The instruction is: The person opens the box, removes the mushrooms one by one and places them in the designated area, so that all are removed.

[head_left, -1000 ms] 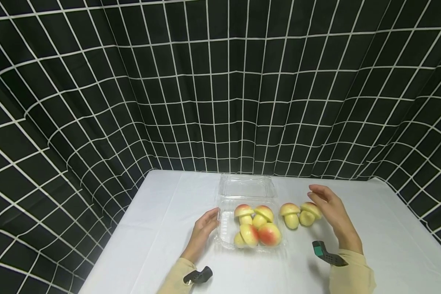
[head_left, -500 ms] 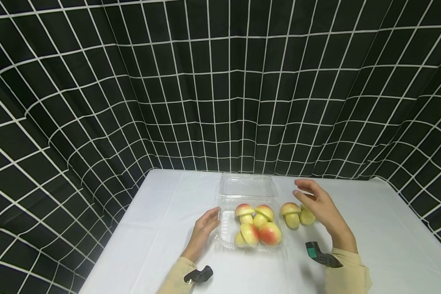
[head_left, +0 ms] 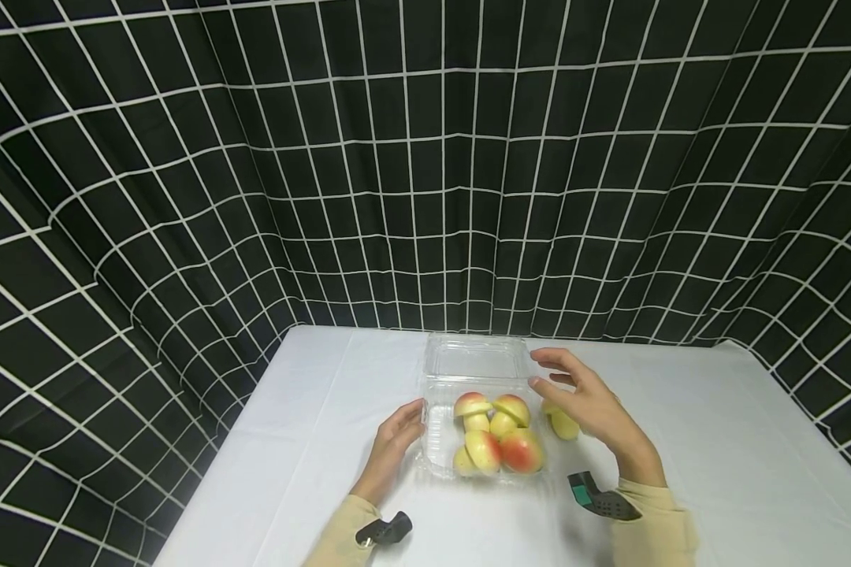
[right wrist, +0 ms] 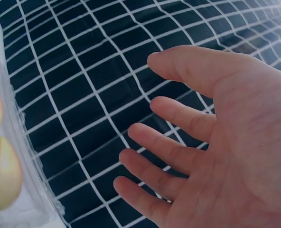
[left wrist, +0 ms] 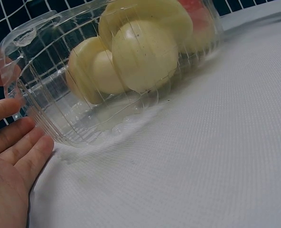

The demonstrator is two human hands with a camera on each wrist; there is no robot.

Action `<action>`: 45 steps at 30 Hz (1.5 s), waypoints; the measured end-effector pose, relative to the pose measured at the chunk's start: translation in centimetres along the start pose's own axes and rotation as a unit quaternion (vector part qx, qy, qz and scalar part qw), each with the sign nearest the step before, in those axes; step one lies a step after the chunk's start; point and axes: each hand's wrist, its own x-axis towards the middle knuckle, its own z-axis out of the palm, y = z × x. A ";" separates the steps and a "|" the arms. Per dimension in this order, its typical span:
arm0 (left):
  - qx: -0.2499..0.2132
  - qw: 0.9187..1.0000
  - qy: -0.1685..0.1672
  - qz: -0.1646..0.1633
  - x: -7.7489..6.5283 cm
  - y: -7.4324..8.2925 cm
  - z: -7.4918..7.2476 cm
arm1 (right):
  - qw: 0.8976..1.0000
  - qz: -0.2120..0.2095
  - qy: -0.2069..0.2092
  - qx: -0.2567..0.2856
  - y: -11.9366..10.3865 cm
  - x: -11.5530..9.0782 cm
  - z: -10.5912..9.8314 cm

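Observation:
A clear plastic clamshell container [head_left: 437,465] stands with its lid [head_left: 477,360] folded back. Inside sit several yellow mushroom-shaped pieces [head_left: 521,451] with reddish caps. My left hand [head_left: 390,441] holds the container's left edge; in the left wrist view its rim [left wrist: 18,88] lies between thumb and index finger, the other fingertips against the side wall. To the right of the container, my right hand [head_left: 592,402] hovers, holding nothing, with fingers apart and thumb spread. Below it, another mushroom-shaped piece [head_left: 563,425] shows partly; the hand hides what lies behind it.
A white cloth covers the table [head_left: 312,441]. Black curtains with a white grid [head_left: 461,173] hang behind it and along both sides. A dark wrist device sits on each sleeve.
My right hand has moved left, from over the outer loose mushroom-shaped piece toward the container's right edge, hiding that piece. The left hand and container have stayed put.

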 end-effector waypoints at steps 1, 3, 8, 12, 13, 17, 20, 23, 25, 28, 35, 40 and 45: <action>0.001 1.000 0.000 0.001 0.0 0.0 0.0 | 1.000 -0.002 -0.003 0.001 -0.2 0.0 0.2; -0.001 1.000 0.001 0.001 0.0 0.0 0.0 | 1.000 0.004 -0.012 -0.004 -0.5 0.0 0.5; -0.004 1.000 0.003 0.007 0.0 0.1 0.1 | 0.999 0.008 -0.028 -0.015 -1.0 0.0 1.2; -0.005 1.000 0.002 0.007 0.0 0.0 0.1 | 0.999 -0.017 -0.033 -0.020 -0.9 0.1 1.8; -0.005 1.000 0.001 0.007 0.0 0.0 0.1 | 0.999 -0.024 -0.036 -0.020 -0.9 0.2 2.0; -0.010 1.000 0.001 0.005 0.0 -0.1 0.0 | 0.998 -0.024 -0.051 -0.021 -0.9 0.2 2.6; -0.009 1.000 0.002 0.006 0.0 -0.1 0.0 | 0.998 -0.019 -0.059 -0.021 -1.0 0.2 2.9; -0.007 1.000 0.003 0.011 0.1 -0.1 0.0 | 0.997 -0.020 -0.067 -0.025 -1.0 0.1 3.3; -0.004 1.000 0.003 0.013 0.2 -0.1 -0.1 | 0.997 -0.016 -0.078 -0.022 -1.0 0.1 3.5; -0.002 1.000 0.002 0.007 0.2 -0.2 -0.1 | 0.996 -0.004 -0.093 -0.009 -0.8 0.1 3.9; -0.005 1.000 0.004 -0.002 0.1 -0.1 0.0 | 0.991 -0.005 -0.133 -0.008 -0.6 0.1 4.4; -0.004 1.000 0.007 -0.002 0.1 -0.2 0.0 | 0.990 -0.001 -0.140 -0.013 -0.5 0.2 4.6; 0.002 1.000 0.008 -0.004 0.1 -0.1 0.0 | 0.990 0.003 -0.138 -0.012 -0.4 0.2 4.7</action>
